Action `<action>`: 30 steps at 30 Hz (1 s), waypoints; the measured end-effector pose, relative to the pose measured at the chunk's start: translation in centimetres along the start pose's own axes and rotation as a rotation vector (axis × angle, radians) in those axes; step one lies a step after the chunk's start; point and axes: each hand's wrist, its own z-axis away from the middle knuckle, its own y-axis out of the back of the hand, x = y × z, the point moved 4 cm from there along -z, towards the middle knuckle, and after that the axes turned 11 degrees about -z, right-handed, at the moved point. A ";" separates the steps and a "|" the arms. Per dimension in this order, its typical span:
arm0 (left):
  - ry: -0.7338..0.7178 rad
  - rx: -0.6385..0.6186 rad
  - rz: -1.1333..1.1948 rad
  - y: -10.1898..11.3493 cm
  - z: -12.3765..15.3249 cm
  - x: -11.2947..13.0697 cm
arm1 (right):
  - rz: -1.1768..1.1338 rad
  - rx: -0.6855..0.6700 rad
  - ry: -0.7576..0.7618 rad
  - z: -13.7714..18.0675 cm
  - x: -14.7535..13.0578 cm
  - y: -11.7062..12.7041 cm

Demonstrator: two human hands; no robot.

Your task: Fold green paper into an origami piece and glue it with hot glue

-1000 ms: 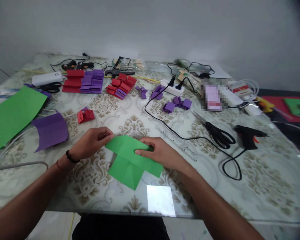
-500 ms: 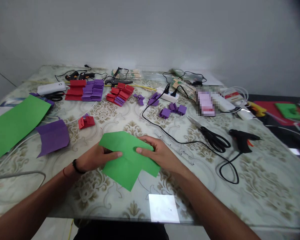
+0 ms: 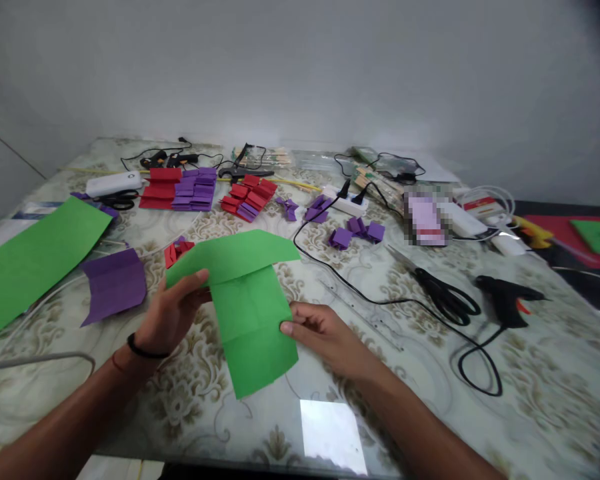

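A folded sheet of green paper (image 3: pixel 255 313) is held up over the table in both hands. It forms a T shape, with a wide band across the top and a creased panel hanging down. My left hand (image 3: pixel 177 300) pinches the band near its left end, thumb on top and fingers beneath. My right hand (image 3: pixel 320 330) pinches the right edge of the hanging panel between thumb and fingers. Behind the band's left end, a small red and purple folded paper piece (image 3: pixel 177 251) is partly covered. Left of my left hand lies a curved purple paper (image 3: pixel 114 285).
A long green sheet (image 3: pixel 40 267) lies at far left. Black-handled scissors (image 3: pixel 443 293) and a black glue gun (image 3: pixel 505 300) with its cord are at right. Folded red and purple pieces (image 3: pixel 250 197), a power strip (image 3: pixel 347 199) and a pixelated phone (image 3: pixel 427 217) stand farther back.
The green paper has turned, and its panel now hangs toward me below the band. My left hand moved left and my right hand slid down to the panel's edge. The view shifted slightly.
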 end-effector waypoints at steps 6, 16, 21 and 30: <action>-0.382 -0.189 -0.398 2.9 -0.2 4.0 | 0.067 -0.272 -0.206 0.0 -0.7 3.7; -0.853 -0.688 -1.389 -3.0 2.9 -5.1 | 0.583 -0.093 -0.046 -0.9 -1.2 6.4; -0.951 -0.657 -1.535 -3.1 3.0 -5.4 | 0.658 -0.085 0.095 1.6 -1.5 5.9; -0.924 -0.483 -1.629 -4.5 6.3 -4.8 | 0.636 -0.052 0.309 -1.6 -3.6 6.5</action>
